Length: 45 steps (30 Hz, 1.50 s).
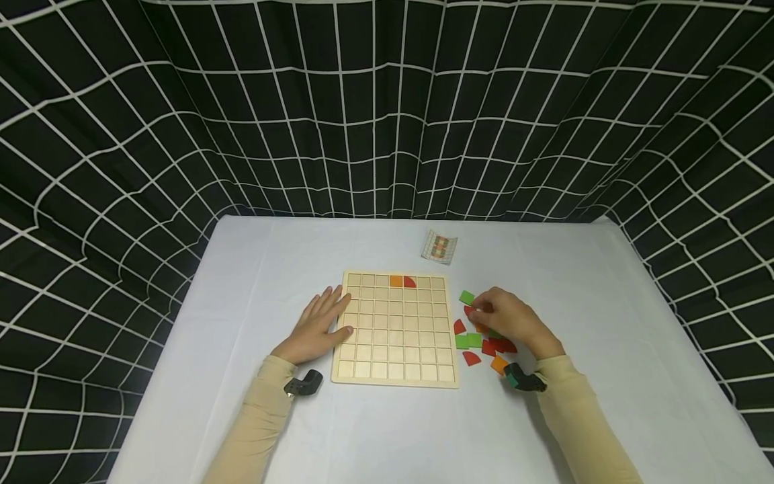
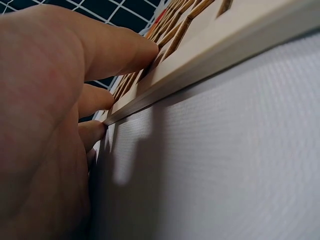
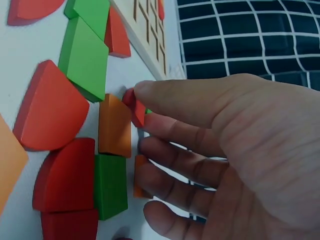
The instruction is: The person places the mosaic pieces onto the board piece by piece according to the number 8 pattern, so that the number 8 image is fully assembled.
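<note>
The left hand (image 1: 314,329) lies with straight, spread fingers, gripping nothing, thumb and fingertips on the left rim of the board (image 1: 387,339); there is wide room out to the left edge of the tabletop (image 1: 387,437). The board is pale wood, ruled into square cells, an orange square (image 1: 396,281) and a red quarter-round (image 1: 410,282) side by side in its far row. A small curled card (image 1: 439,249) sits just beyond, near its far right corner. Close off the right rim, smooth, thick pieces (image 1: 471,359) crowd together, green squares (image 1: 474,340) among them, leaving little gap. Over their far end I see the right hand (image 1: 514,323), thumb and forefinger nearly together, pinching a red piece (image 3: 137,114), the other fingers loosely bent. White cloth (image 1: 629,309) covers the tabletop; black curtain (image 1: 387,87) with white grid lines walls three sides
</note>
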Each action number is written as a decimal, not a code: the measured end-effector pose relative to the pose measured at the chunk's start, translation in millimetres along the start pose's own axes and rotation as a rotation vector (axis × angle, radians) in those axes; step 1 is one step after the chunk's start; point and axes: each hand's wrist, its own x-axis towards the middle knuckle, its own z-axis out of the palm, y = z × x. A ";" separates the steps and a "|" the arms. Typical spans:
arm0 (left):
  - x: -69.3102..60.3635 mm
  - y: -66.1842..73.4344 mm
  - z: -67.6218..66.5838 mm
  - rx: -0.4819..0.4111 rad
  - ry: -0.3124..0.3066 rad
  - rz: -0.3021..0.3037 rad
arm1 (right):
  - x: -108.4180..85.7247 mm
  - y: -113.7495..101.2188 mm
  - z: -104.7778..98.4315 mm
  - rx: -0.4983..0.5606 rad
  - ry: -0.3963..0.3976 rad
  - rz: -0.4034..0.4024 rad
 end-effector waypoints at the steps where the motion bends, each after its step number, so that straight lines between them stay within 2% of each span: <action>1: -0.1 0.4 -0.3 0.001 0.000 -0.001 | -0.1 -1.0 0.2 -0.012 0.000 0.000; 6: -0.9 1.1 -0.2 -0.019 0.016 0.014 | 1.2 -5.4 1.0 -0.056 0.005 0.017; 11: 0.0 -2.8 4.2 -0.025 0.042 0.024 | 1.3 -8.1 1.1 -0.032 -0.013 0.022; 16: 0.8 -3.3 4.4 -0.010 0.025 0.013 | 1.2 -8.4 4.3 0.031 -0.030 -0.035; 19: -0.1 -0.1 1.7 -0.005 0.011 0.006 | 2.3 -8.6 6.5 0.053 -0.026 -0.042; 24: 0.7 0.3 1.5 -0.004 -0.001 -0.005 | 1.5 -9.7 8.2 0.034 -0.029 -0.012; 31: 1.1 -1.8 2.0 -0.001 0.004 -0.006 | -0.6 -12.3 8.8 -0.005 -0.007 -0.026; 33: 1.3 -2.3 2.1 -0.002 0.005 -0.004 | -0.2 -12.2 8.8 0.011 -0.008 -0.032; 37: 1.3 -2.7 1.9 -0.005 -0.001 -0.005 | 2.4 -11.6 8.7 0.109 -0.040 -0.036; 40: 1.1 -2.9 1.8 -0.008 -0.001 -0.006 | 4.9 -12.7 6.8 0.162 -0.010 -0.074; 45: 1.1 -3.4 2.1 -0.001 0.003 -0.002 | 7.8 -19.5 0.4 0.171 0.085 -0.151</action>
